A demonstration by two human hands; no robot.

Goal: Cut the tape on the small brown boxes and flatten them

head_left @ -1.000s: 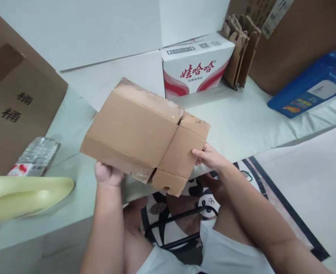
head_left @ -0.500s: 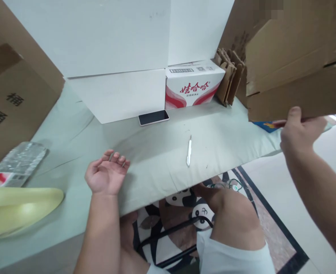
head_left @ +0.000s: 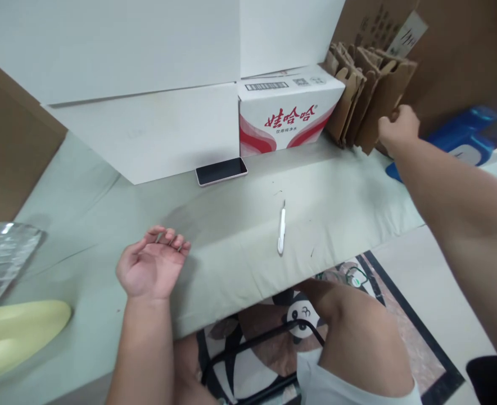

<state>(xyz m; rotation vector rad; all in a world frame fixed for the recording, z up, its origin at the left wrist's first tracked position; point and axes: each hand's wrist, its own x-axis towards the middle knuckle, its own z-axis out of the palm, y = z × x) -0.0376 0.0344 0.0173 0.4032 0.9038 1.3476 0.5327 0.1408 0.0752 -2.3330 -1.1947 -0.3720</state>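
My left hand [head_left: 153, 264] rests palm up on the cloth-covered table [head_left: 231, 247], its fingers loosely curled and apart, with nothing in it. At the right, my right hand [head_left: 400, 130] pinches the edge of a folded piece of cardboard [head_left: 382, 104]. That piece stands upright at the right end of a row of folded cardboard [head_left: 347, 104], beside a white carton with red lettering [head_left: 290, 118]. A white craft knife [head_left: 281, 228] lies between my hands, its tip pointing away from me. Behind it a phone [head_left: 222, 171] lies flat.
White board panels [head_left: 168, 132] stand at the back. To the left are a brown carton [head_left: 8, 152], a clear plastic package [head_left: 8, 256] and a yellow curved object [head_left: 25, 334]. A blue object [head_left: 463, 135] lies behind my right forearm.
My right hand has moved inward and away from me, bringing the cardboard from the right edge to the upright row. The left hand has stayed nearly still; the view has shifted slightly.
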